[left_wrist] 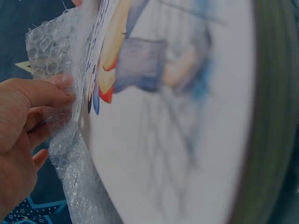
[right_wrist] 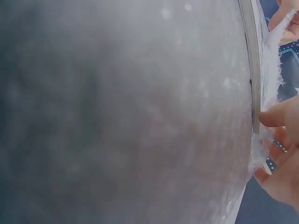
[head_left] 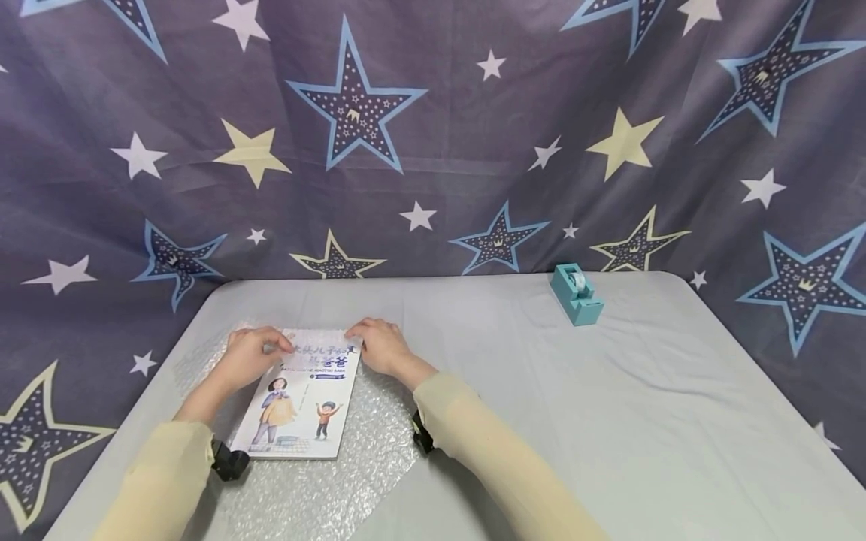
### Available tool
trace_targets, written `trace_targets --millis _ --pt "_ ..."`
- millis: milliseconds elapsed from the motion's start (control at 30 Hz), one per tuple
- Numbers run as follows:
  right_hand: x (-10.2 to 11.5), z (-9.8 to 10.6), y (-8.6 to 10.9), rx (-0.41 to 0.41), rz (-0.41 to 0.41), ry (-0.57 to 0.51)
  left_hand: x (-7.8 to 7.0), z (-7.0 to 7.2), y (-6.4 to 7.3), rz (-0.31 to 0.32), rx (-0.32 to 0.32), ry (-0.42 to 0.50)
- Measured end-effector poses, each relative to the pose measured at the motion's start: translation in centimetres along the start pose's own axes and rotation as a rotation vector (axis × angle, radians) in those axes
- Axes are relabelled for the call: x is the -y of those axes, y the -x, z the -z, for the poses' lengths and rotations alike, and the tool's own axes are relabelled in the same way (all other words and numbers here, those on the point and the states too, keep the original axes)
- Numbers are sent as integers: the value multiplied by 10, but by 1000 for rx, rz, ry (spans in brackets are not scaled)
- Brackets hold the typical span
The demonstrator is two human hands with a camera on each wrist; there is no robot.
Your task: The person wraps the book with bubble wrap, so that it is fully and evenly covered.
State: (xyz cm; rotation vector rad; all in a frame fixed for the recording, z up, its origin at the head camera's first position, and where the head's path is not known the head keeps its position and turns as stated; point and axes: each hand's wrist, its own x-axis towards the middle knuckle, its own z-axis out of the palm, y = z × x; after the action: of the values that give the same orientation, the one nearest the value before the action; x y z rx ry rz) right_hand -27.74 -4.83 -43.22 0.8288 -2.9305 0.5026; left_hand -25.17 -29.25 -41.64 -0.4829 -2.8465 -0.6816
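We log the book (head_left: 304,409) face up on the bubble wrap (head_left: 382,432), on the left part of the table (head_left: 514,376), cover pictures upright as the person sees them. Its long axis runs away from the person, the far end leaning a bit right. Key relation: both hands are at that far end, one toward each corner, so nearly the whole book lies on the person's side of the fingers. Left hand (head_left: 250,357) is by the far left corner, right hand (head_left: 382,346) by the far right corner; we call neither clearly nearer. Wrap overlaps the far end, and we see the title partly veiled under it. Left fingers pinch the wrap just beside the book; in the left wrist view the film bunches between thumb and fingers. Right fingers are curled on the wrap too, thumb close against the book's edge; we can't tell whether that thumb also presses the book itself. Most of the visible wrap spreads flat, out past the book's right side and its near end, with another patch beyond the left hand. Tape dispenser (head_left: 576,295) stands well apart at the table's far edge, on the right hand's side, touched by neither hand. Starred curtain (head_left: 446,150) hangs behind.
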Motion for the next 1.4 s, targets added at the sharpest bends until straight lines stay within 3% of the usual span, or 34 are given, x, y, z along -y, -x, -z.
trace_targets --millis 467,667,833,1400 --pt "1 1 3 57 -2 44 4 -3 10 -29 37 17" --pt "1 1 5 66 2 28 2 -1 17 -6 112 96" --pt "1 0 5 69 7 27 0 0 21 17 164 93" --pt "7 1 12 50 50 4 -3 -1 25 -3 202 92"
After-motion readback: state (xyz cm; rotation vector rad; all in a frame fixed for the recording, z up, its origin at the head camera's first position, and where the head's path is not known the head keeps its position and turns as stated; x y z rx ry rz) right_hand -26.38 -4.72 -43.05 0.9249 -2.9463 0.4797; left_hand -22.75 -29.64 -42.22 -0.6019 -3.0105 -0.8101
